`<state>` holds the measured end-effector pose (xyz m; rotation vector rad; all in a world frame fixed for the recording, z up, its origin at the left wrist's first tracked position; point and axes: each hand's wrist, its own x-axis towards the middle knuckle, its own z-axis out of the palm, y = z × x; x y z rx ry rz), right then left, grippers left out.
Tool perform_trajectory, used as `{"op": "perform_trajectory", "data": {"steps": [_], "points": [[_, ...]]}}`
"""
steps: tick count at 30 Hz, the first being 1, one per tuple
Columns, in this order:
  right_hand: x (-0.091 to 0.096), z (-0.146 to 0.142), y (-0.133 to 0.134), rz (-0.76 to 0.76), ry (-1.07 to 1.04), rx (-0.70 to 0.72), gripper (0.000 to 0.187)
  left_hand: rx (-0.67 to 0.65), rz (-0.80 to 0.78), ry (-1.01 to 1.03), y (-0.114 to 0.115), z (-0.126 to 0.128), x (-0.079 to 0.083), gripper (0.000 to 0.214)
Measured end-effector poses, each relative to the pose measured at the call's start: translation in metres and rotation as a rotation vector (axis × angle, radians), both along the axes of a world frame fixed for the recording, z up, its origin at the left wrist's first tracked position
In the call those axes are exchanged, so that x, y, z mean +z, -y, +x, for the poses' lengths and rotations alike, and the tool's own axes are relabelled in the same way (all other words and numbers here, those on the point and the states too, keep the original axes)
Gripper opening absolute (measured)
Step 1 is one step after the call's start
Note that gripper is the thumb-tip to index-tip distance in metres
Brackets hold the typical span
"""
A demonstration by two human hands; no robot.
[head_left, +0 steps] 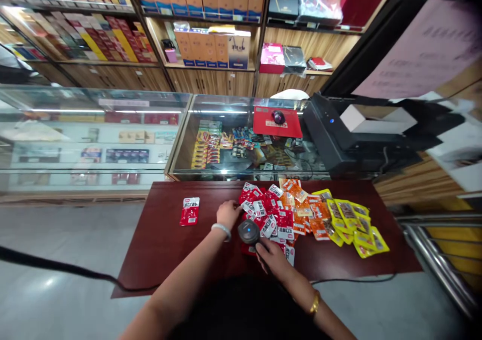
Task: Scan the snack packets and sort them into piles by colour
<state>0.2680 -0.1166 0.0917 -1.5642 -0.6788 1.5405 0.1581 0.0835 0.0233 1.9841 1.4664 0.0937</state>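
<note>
My right hand (271, 253) is wrapped round the handle of a black barcode scanner (249, 231), whose head shows a small blue light. The scanner hangs over the near left edge of a pile of red-and-white snack packets (285, 218). At the pile's left side, my left hand (228, 215) has its fingers closed on the edge of a red-and-white snack packet (246, 207); the fingertips are partly hidden. Apart from the pile, a single red-and-white packet (189, 212) lies on the left of the dark red tabletop (161, 239).
Orange packets (319, 212) and yellow packets (354, 222) lie right of the red ones. Behind the table stands a glass display case (222, 172) with a red mat (263, 121) on top. A black machine (335, 139) stands at right. A black cable (75, 269) crosses at left.
</note>
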Motion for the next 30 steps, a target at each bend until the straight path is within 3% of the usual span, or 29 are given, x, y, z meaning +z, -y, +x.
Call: {"op": "perform_trajectory", "data": {"steps": [4, 9, 15, 23, 26, 30], "points": [[-0.006, 0.007, 0.011, -0.01, -0.01, -0.038, 0.056, 0.084, -0.179, 0.012, 0.0, 0.028, -0.009, 0.031], [-0.009, 0.011, 0.013, -0.007, -0.03, -0.071, 0.055, 0.164, -0.268, 0.172, 0.003, 0.02, -0.015, 0.026], [0.005, 0.008, -0.007, 0.022, -0.014, -0.066, 0.051, 0.318, -0.415, 0.585, 0.021, -0.035, -0.009, 0.04], [0.013, -0.015, -0.042, 0.121, -0.003, 0.077, 0.046, 0.462, -0.453, 0.759, 0.053, -0.113, -0.007, 0.055], [0.011, -0.027, -0.044, 0.11, -0.004, 0.153, 0.045, 0.54, -0.439, 0.766, 0.062, -0.133, -0.014, 0.054], [0.004, -0.035, -0.035, 0.08, -0.022, 0.215, 0.044, 0.74, -0.326, 0.644, 0.068, -0.164, -0.019, 0.055]]}}
